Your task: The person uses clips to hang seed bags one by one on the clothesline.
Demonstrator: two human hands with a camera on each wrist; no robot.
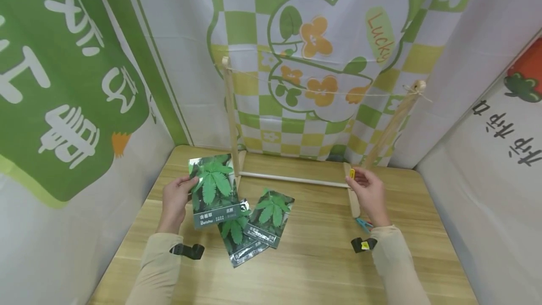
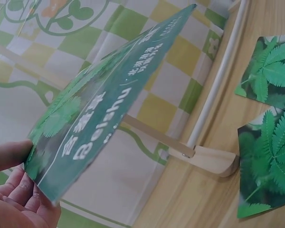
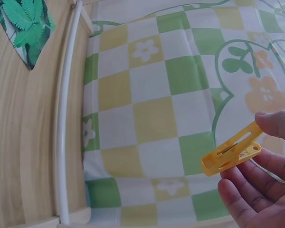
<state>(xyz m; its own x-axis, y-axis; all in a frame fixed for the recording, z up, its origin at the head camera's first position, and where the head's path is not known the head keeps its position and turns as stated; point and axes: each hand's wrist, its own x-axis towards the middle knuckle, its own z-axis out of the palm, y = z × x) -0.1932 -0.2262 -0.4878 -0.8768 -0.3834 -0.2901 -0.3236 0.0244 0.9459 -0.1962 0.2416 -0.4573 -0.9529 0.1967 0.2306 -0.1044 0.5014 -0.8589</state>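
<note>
My left hand (image 1: 175,203) pinches a glossy seed packet (image 1: 213,187) by its side edge, thumb in front and fingers behind. The packet shows green fern-like leaves and a dark printed band, and is held upright near the rack's left post. Between the thumb and fingers of my right hand (image 1: 371,195) is a yellow clothespin (image 3: 231,148), its jaw end pointing away from the hand. Two more seed packets (image 1: 271,215) overlap on the table, right of the held one. A wooden rack (image 1: 230,107) stands behind, with a string (image 1: 317,91) tied between its post tops.
A white rod (image 1: 292,179) joins the rack's feet low over the wooden table (image 1: 317,267). Beside the right foot lies a blue clothespin (image 1: 364,224), partly covered by the right wrist. A checked curtain (image 1: 241,27) hangs at the back, with printed cloth walls at both sides.
</note>
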